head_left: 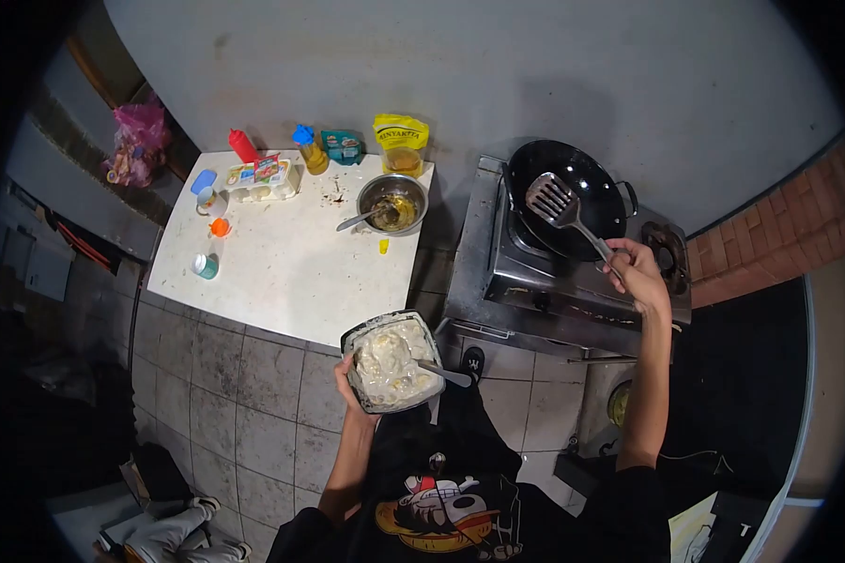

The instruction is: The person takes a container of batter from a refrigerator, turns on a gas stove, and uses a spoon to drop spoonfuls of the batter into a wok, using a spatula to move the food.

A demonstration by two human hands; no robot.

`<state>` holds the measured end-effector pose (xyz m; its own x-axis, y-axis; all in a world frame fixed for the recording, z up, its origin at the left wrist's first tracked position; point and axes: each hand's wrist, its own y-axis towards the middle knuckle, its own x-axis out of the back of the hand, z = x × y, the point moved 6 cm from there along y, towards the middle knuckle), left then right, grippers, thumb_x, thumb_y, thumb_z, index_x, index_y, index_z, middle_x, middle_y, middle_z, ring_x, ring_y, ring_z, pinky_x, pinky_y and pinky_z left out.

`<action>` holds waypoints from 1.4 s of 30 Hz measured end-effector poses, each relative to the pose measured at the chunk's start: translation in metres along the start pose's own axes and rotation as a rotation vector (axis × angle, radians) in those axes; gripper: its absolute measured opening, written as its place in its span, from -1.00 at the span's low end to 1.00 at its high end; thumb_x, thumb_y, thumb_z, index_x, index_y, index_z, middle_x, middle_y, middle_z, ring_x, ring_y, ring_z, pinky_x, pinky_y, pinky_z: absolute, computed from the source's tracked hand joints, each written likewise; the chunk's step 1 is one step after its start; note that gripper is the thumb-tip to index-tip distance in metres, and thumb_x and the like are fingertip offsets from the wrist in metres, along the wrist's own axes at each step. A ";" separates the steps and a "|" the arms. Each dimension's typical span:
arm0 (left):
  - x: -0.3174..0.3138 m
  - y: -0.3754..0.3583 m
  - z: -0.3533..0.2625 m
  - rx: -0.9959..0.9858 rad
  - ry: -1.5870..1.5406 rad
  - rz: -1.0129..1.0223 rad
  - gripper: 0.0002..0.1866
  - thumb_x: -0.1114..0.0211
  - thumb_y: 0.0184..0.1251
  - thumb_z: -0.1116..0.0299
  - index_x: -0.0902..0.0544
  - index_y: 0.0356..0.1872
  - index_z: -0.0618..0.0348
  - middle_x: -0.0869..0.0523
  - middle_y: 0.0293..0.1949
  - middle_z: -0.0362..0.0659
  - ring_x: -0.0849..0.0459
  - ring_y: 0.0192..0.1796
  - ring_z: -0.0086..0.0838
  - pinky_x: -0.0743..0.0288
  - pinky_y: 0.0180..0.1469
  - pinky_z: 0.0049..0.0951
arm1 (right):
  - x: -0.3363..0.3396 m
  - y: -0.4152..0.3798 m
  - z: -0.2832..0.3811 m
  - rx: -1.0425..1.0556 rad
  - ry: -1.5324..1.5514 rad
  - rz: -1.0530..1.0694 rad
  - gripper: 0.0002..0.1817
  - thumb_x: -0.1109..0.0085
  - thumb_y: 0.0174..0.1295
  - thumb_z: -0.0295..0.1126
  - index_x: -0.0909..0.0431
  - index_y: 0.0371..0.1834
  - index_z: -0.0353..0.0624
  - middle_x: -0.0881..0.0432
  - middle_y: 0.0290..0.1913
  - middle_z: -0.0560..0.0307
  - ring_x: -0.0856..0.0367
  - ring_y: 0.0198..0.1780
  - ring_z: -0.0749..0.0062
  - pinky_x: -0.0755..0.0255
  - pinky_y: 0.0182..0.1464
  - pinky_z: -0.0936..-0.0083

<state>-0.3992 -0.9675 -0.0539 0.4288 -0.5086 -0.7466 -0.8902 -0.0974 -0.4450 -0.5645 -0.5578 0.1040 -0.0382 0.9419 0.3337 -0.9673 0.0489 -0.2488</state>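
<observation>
My left hand [346, 380] grips the left side of a square black bowl [351, 340], which holds a pale, lumpy batter [385, 364] and a metal spoon [446, 373]. At the right, my right hand [635, 274] is closed round the handle of a slotted metal spatula [554, 201]. The spatula's head is over a black wok [559, 155], which stands tilted on the stove [516, 272]. Whether the spatula touches the wok is hard to tell.
The white table [291, 291] bears a metal bowl [366, 195] with a spoon, a yellow pouch [402, 141], an oil bottle [312, 155], a red bottle [243, 146], an egg carton [263, 188] and a small jar [205, 266]. Someone's legs [174, 535] show at the lower left.
</observation>
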 end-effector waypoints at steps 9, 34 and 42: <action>-0.017 0.024 0.017 0.133 0.028 0.077 -0.35 0.02 0.18 -0.11 -0.44 0.13 0.21 -0.56 0.07 -0.01 -0.57 0.06 -0.20 -0.48 0.10 -0.21 | 0.068 -0.020 -0.040 0.209 -0.222 -0.395 -0.73 -0.09 0.16 -0.57 -0.46 -0.04 -0.30 -0.42 -0.46 0.23 -0.32 -0.49 0.62 -0.20 -0.46 0.64; -0.113 0.057 0.128 0.069 0.006 0.113 -0.37 0.05 0.23 -0.11 -0.44 0.13 0.18 -0.55 0.09 -0.04 -0.56 0.08 -0.23 -0.47 0.12 -0.21 | 0.101 0.062 -0.053 0.583 -0.279 -0.329 -0.79 -0.31 -0.09 -0.68 -0.61 -0.32 -0.35 -0.65 -0.26 -0.01 -0.67 -0.19 0.28 -0.50 -0.09 0.52; -0.123 0.050 0.159 0.021 0.034 0.048 -0.34 0.10 0.24 -0.18 -0.42 0.16 0.15 -0.54 0.10 -0.06 -0.55 0.10 -0.22 -0.46 0.14 -0.19 | 0.145 0.062 -0.058 0.611 -0.318 -0.138 -0.79 -0.28 -0.14 -0.71 -0.57 -0.36 -0.36 -0.63 -0.26 -0.03 -0.65 -0.22 0.26 -0.48 -0.12 0.52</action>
<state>-0.4718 -0.7735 -0.0632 0.3798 -0.5413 -0.7502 -0.9060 -0.0539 -0.4197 -0.6151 -0.3988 0.0841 0.1140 0.7929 0.5987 -0.9326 -0.1223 0.3395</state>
